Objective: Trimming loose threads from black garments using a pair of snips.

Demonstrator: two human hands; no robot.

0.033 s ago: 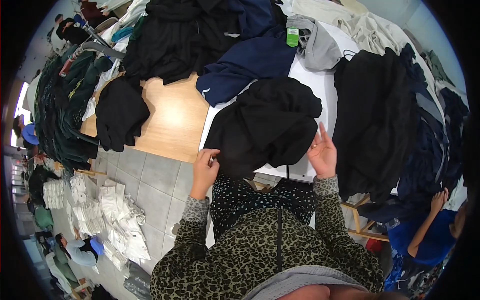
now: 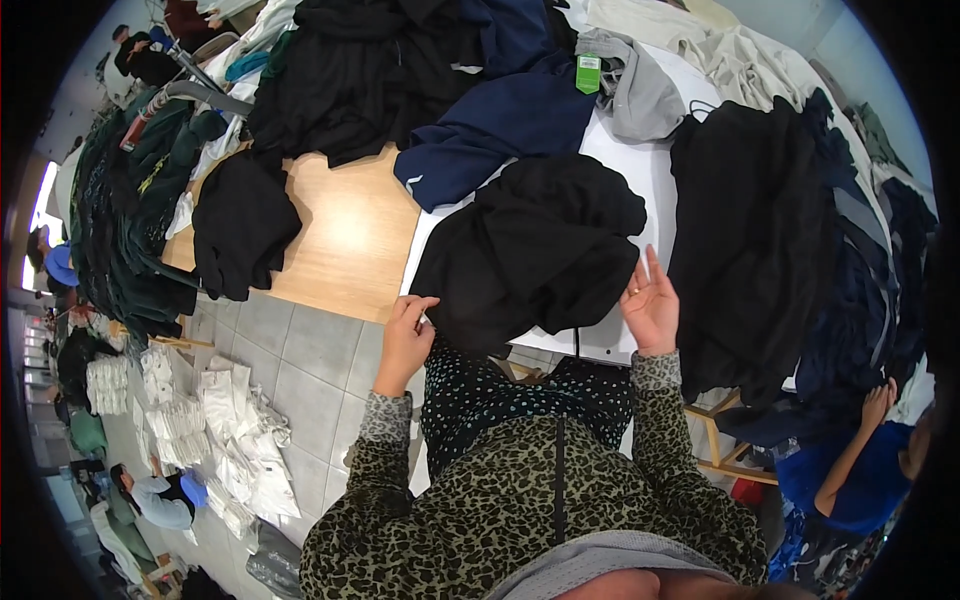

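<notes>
A crumpled black garment [image 2: 540, 245] lies on a white board [image 2: 640, 170] at the near edge of the table. My left hand [image 2: 405, 340] is curled at its lower left corner, fingers pinching the fabric edge. My right hand [image 2: 652, 305] is at the garment's lower right side, palm up and fingers spread, touching or just off the cloth. My sleeves are in a leopard print.
A navy garment [image 2: 500, 125], a grey one [image 2: 640, 95] and black heaps [image 2: 750, 230] crowd the table. Another black piece [image 2: 240, 225] hangs over the wooden tabletop [image 2: 350, 240]. White folded stacks [image 2: 230, 430] lie on the tiled floor. A person in blue [image 2: 850, 480] works at the lower right.
</notes>
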